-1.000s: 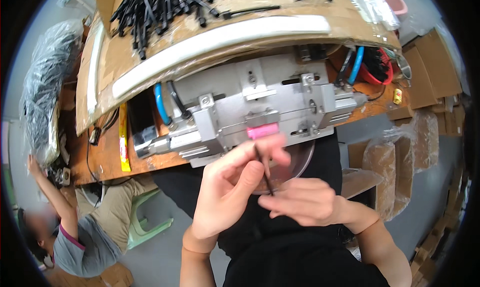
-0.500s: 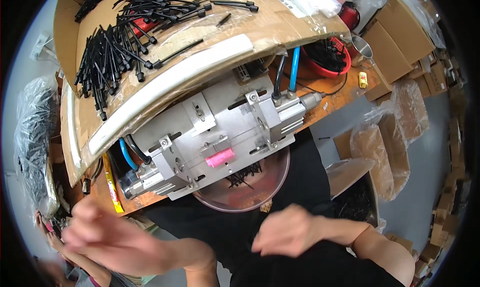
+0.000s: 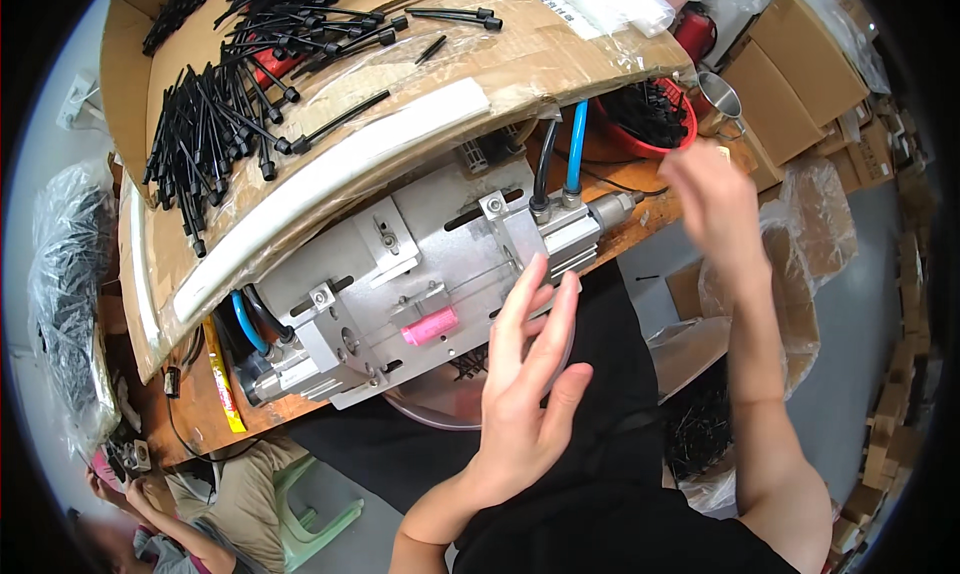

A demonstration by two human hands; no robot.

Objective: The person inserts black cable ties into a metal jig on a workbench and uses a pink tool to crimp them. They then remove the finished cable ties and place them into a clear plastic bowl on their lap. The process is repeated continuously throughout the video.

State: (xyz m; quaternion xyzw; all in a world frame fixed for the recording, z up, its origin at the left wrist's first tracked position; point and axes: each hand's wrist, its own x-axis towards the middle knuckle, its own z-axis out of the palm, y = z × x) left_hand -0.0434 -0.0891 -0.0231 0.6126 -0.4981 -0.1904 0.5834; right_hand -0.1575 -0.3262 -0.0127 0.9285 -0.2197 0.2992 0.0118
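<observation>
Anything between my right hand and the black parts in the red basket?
Only the near rim of the red basket appears to stand between your right hand and the black parts; the metal mug sits beside the basket.

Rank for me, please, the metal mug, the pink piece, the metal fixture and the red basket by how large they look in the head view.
1. Metal fixture, by far the largest
2. Red basket
3. Metal mug
4. Pink piece, somewhat smaller than the mug

This compares apparent size only.
</observation>
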